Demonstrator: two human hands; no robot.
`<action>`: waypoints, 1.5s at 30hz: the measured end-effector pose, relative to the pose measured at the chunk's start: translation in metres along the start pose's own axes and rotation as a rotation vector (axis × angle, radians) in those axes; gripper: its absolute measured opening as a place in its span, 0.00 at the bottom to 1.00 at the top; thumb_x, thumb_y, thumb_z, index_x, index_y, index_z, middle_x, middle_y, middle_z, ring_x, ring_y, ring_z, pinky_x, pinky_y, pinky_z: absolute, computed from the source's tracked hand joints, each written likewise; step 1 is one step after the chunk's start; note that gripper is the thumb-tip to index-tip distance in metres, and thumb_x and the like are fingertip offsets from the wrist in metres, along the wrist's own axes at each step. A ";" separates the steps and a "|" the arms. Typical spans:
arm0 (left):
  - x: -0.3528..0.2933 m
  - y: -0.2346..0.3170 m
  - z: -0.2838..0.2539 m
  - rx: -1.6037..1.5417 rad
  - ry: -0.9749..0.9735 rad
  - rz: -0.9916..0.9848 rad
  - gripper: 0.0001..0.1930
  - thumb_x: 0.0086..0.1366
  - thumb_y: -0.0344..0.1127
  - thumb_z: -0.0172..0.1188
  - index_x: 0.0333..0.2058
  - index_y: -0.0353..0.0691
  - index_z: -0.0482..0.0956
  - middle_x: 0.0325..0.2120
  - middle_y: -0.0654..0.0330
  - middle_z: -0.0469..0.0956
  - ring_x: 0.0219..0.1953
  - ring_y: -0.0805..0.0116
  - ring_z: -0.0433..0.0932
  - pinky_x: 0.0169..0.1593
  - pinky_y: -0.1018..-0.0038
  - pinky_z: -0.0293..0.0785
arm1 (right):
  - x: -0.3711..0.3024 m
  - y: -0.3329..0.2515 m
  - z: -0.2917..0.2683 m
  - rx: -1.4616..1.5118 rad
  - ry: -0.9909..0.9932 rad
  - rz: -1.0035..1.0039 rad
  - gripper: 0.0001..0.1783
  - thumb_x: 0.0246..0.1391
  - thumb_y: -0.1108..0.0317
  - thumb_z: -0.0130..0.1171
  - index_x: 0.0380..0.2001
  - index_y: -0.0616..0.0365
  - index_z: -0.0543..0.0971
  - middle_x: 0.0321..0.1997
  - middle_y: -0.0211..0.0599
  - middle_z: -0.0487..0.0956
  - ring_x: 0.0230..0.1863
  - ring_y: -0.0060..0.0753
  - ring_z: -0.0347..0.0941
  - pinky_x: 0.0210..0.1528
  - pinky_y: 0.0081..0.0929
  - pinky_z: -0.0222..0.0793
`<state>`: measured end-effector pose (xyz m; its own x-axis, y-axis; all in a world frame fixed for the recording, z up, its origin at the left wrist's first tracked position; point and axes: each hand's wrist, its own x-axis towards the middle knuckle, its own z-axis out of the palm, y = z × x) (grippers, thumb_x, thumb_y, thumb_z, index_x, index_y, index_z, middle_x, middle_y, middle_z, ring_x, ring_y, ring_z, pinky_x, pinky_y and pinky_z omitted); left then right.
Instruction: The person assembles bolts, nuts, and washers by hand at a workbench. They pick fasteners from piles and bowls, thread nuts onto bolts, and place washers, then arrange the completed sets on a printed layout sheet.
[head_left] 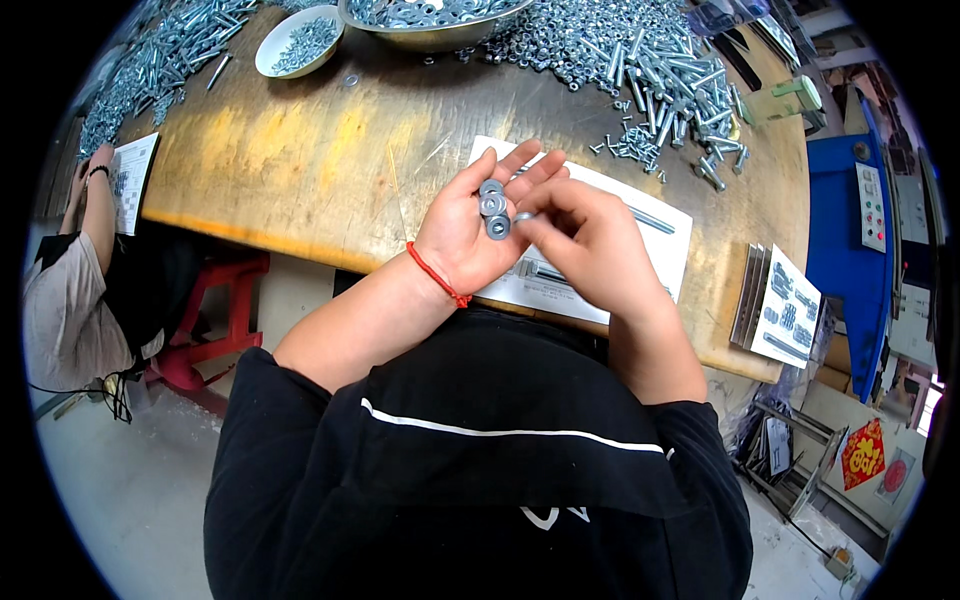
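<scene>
My left hand [462, 225] is palm up with its fingers stretched out, cradling several grey metal washers [493, 205] that overlap in a short row across the palm. A red cord circles that wrist. Over the left fingers comes my right hand [590, 235], its thumb and forefinger pinched on a single washer [523, 217] beside the others. Under both hands a white printed sheet [655, 255] lies on the table. A long metal bolt [652, 220] rests on its right part, and another bolt [545, 271] shows partly below my hands.
Along the wooden table's [290, 165] far side are a metal bowl [430, 38] of washers, a white bowl [268, 52] of small screws, and heaps of nuts and bolts [665, 75]. Printed cards [785, 310] stand at the right edge. A co-worker's arm [97, 210] is at far left.
</scene>
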<state>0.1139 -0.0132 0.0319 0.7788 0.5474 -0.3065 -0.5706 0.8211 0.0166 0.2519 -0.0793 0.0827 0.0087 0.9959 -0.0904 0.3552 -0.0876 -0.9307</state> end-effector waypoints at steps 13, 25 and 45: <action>0.001 -0.001 -0.002 0.082 0.105 -0.118 0.20 0.75 0.48 0.42 0.53 0.37 0.69 0.45 0.59 0.75 0.48 0.67 0.73 0.57 0.67 0.69 | 0.014 0.015 -0.001 -0.299 0.062 -0.424 0.09 0.48 0.81 0.61 0.34 0.61 0.80 0.35 0.36 0.78 0.34 0.32 0.77 0.35 0.25 0.72; 0.000 -0.005 0.001 0.316 -0.065 -0.071 0.33 0.75 0.57 0.32 0.65 0.35 0.58 0.59 0.49 0.67 0.65 0.57 0.62 0.67 0.60 0.61 | -0.004 0.001 0.016 -0.210 0.007 -0.021 0.18 0.44 0.81 0.62 0.41 0.59 0.74 0.21 0.27 0.69 0.22 0.20 0.66 0.24 0.20 0.62; -0.012 -0.024 0.008 0.456 0.058 -0.023 0.27 0.75 0.49 0.42 0.58 0.29 0.65 0.51 0.49 0.73 0.55 0.62 0.73 0.59 0.65 0.69 | -0.006 0.020 0.006 -0.312 0.370 -0.240 0.14 0.39 0.78 0.64 0.33 0.59 0.74 0.35 0.33 0.76 0.31 0.30 0.73 0.33 0.24 0.68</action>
<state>0.1196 -0.0381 0.0425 0.7666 0.5292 -0.3637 -0.3705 0.8271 0.4226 0.2536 -0.0873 0.0621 0.2015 0.9340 0.2949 0.6482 0.0986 -0.7551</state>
